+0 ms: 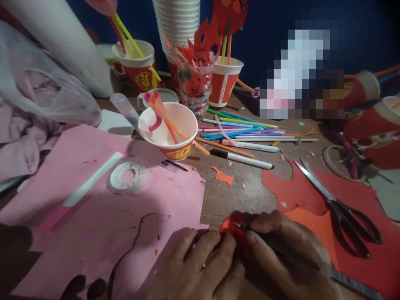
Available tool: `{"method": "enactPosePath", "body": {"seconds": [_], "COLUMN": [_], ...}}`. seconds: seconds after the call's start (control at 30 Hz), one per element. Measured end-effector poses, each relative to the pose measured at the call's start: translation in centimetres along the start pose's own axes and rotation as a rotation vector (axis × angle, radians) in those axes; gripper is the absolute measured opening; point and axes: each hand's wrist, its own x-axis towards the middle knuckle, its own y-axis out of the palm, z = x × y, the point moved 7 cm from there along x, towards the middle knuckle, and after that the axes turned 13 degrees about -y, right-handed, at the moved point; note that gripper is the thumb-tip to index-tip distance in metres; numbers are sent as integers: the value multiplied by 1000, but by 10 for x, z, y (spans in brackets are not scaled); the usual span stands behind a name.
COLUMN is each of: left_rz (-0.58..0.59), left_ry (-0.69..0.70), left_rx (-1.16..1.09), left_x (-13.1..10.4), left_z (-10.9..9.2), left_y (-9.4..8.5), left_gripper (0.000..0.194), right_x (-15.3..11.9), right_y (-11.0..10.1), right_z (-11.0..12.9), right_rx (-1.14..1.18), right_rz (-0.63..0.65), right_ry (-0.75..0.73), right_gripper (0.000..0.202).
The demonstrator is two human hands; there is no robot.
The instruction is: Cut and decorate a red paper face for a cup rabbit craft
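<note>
My right hand (286, 246) grips a slim craft knife (346, 280) like a pen, its ridged handle trailing to the lower right. The knife tip meets a small red and orange paper piece (228, 225) at the bottom middle. My left hand (200, 266) lies flat with fingers stretched, their tips against the near edge of that piece. Part of the piece is hidden beneath my hands. Under my left hand and to its left spreads a large pink paper sheet (175, 200). Black-handled scissors (333, 198) rest open on red paper (368, 204) beyond my right hand.
A paper cup (170, 152) with straws stands mid-table, before a stack of white cups (178, 25) and a clear cup (195, 79) of red cutouts. Coloured straws (246, 130), a marker pen (240, 159), a tape roll (125, 177) and a pink-white marker (90, 183) lie about.
</note>
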Motion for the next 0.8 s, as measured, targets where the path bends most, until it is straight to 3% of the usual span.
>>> {"method": "enactPosePath", "body": {"seconds": [0.2, 0.37, 0.53, 0.8], "left_rz": [2, 16, 3, 12], "left_ry": [-16, -11, -20, -19], "left_rx": [-8, -4, -7, 5], "left_x": [0, 0, 1, 0], "left_z": [0, 0, 1, -1], "left_y": [1, 1, -1, 1], "left_gripper": [15, 15, 16, 16], "right_x": [1, -2, 1, -1], "right_y": [1, -3, -2, -3], "right_z": [0, -3, -3, -4], "right_rx": [-11, -52, -98, -17], "right_rz": [3, -74, -44, -81], "right_ry": [-14, 42, 23, 60], "right_gripper": [9, 8, 11, 8]}}
